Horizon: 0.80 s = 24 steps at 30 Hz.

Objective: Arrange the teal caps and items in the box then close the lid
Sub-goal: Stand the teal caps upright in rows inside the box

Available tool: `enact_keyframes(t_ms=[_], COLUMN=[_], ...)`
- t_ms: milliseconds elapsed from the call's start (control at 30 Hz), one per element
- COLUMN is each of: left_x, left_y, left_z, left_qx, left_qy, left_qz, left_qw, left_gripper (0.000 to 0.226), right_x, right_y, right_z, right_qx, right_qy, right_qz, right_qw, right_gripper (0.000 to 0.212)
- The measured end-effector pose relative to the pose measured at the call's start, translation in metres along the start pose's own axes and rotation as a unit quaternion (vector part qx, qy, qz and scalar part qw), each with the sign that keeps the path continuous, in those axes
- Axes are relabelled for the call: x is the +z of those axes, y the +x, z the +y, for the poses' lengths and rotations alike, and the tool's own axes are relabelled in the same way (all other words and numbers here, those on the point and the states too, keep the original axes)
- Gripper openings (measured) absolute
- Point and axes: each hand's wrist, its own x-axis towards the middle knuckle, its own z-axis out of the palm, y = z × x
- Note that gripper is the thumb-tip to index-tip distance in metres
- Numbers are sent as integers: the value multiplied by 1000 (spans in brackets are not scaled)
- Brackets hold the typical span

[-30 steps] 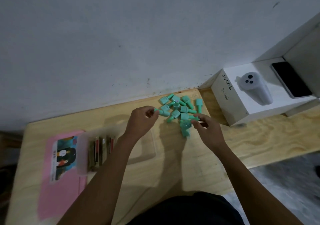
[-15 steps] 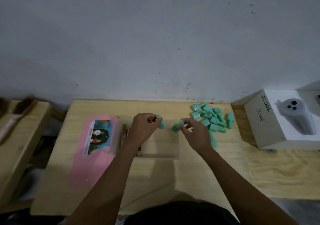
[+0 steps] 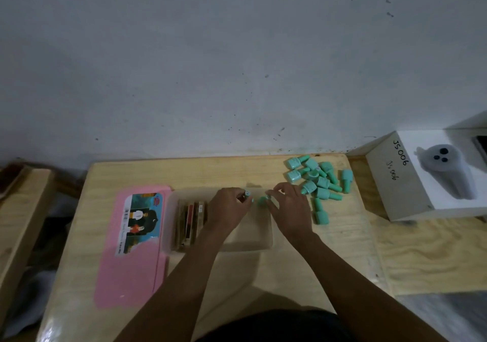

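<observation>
Fingers (image 3: 246, 196) of both hands pinch teal caps (image 3: 261, 200) over box (image 3: 266, 236); grip detail blurred.

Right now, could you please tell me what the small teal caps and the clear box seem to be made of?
The small teal caps look like moulded matte plastic: uniform colour, crisp identical shapes. The clear rectangular box seems translucent, slightly frosted plastic, since the wood shows through it.

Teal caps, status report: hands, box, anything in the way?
Left hand and right hand each pinch a cap over the clear box. Teal caps mostly piled outside. Pink lid open. Nothing blocking.
</observation>
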Motion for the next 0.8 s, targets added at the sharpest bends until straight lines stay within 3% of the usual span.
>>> enact_keyframes(t_ms=[333,633,800], left_x=[29,36,33], left_y=[0,-4,-12], left_z=[-3,-6,3], left_qx=[28,32,46], left_qy=[74,57,29], left_qz=[44,67,128], left_qw=[996,996,990], left_gripper=[27,33,32], right_x=[-1,-9,-28], right_y=[-5,-6,-19], right_z=[2,12,46], right_qx=[13,-1,119], right_qy=[32,92,129], right_qz=[-7,-1,51], right_qw=[999,996,983], right_gripper=[23,25,27])
